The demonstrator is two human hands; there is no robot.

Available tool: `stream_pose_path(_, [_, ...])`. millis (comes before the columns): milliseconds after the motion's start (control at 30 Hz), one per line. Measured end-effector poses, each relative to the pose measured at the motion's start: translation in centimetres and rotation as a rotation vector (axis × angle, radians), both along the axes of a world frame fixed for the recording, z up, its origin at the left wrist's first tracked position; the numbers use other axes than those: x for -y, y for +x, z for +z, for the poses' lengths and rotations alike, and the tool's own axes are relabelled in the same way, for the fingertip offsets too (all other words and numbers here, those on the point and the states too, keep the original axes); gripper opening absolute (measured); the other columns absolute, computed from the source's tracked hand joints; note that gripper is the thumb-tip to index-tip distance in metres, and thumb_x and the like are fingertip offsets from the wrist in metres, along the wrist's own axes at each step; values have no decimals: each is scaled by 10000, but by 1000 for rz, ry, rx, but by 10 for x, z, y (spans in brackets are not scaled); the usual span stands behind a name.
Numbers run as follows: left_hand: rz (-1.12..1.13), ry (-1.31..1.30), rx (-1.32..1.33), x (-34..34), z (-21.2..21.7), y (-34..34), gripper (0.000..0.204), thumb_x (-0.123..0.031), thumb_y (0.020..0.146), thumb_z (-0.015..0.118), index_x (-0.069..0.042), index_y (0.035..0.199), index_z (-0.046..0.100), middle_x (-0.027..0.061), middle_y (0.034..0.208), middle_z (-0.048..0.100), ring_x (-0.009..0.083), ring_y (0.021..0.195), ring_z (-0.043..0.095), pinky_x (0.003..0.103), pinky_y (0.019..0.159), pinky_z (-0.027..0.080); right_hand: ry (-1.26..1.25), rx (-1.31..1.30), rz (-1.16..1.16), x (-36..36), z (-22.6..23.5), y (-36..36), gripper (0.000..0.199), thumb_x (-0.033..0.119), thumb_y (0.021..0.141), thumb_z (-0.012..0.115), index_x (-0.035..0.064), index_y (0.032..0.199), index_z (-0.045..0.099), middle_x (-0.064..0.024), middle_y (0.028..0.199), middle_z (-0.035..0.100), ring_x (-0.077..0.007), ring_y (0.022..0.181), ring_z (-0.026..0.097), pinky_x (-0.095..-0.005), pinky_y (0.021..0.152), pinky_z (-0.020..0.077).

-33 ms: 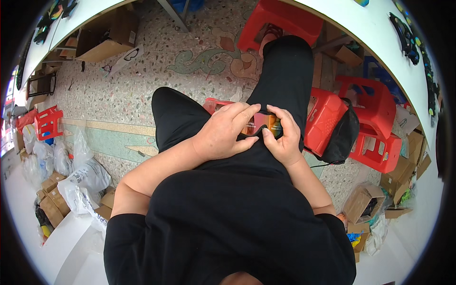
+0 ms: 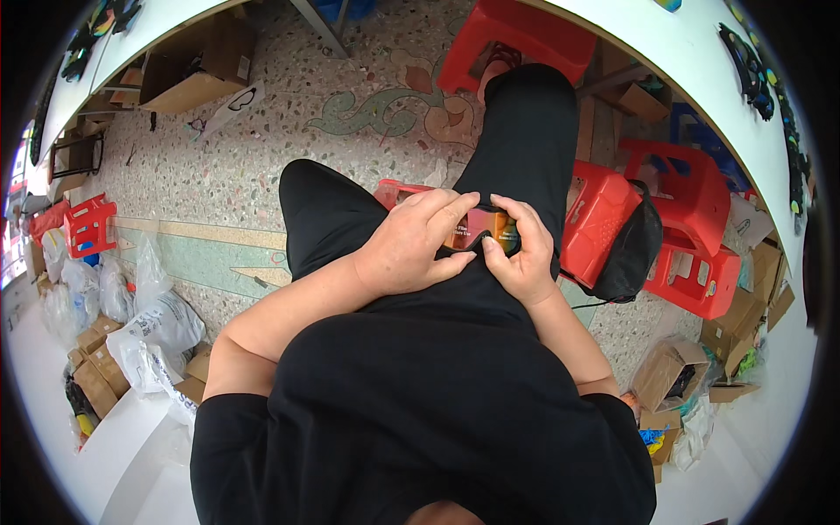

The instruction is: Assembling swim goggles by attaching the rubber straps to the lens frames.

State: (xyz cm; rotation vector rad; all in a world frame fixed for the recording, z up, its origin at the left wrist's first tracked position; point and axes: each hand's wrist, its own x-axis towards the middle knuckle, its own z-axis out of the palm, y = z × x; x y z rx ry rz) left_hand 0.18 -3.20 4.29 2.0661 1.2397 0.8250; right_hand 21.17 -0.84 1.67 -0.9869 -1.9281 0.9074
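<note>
Both hands hold a pair of dark-framed sports sunglasses (image 2: pixel 480 222) over my lap. Their mirrored lens shines pink, orange and green, carries small print, and has a nose notch on the side toward me. My left hand (image 2: pixel 415 236) grips the left end, fingers along the far edge and thumb along the near edge. At the other end, my right hand (image 2: pixel 526 254) has its fingers curled over the far rim and its thumb at the near rim, beside the notch. The fingers cover both ends of the frame, and any temples are hidden.
Curved white tabletops (image 2: pixel 691 52) surround me, with several dark glasses (image 2: pixel 746 70) on the right one. Red plastic stools (image 2: pixel 604 223) stand at the right, one bearing a black bag (image 2: pixel 632 249). Cardboard boxes (image 2: pixel 199 66) and plastic bags (image 2: pixel 157 337) lie on the speckled floor.
</note>
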Motion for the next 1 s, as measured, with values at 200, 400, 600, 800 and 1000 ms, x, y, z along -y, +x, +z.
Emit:
stream_pose_path(200, [20,20,-4,-3,-5,2,687,-198,709,804,18,1292,513,177,1095,595,333,971,613,399,831,518,-146,-27,1,-4,-6,0,479,76,723,715,-17,1178,600,-173,1051,645,-287,929,653,-339,829,517])
stream_pose_path(400, [-4,-172,53,-6,0,-4,713,-243,741,823,11,1321,494,197,1154,591,347,1031,609,394,881,516,-171,42,126,-11,10,9,668,128,762,737,-47,1350,472,-207,1236,600,-319,1153,593,-383,1004,447])
stream_pose_path(600, [-47,-256,68,-6,-3,-9,739,-287,752,822,-4,1343,481,198,1192,588,361,1078,600,394,901,511,-306,43,257,-14,12,28,745,156,785,756,-35,1417,411,-207,1305,563,-317,1225,551,-385,1052,406])
stream_pose_path(800, [-51,-323,79,-5,-4,-7,723,-311,765,811,0,1332,487,206,1181,585,360,1069,604,392,899,509,-389,43,237,-9,4,27,646,163,805,759,-24,1361,489,-187,1264,588,-293,1178,579,-359,1014,431])
stream_pose_path(1000, [68,-117,52,0,-5,5,629,-236,756,774,57,1253,522,175,1008,585,327,900,624,398,787,522,-237,25,65,-1,0,6,495,95,810,685,-31,1269,548,-187,1154,614,-293,1048,621,-349,924,475])
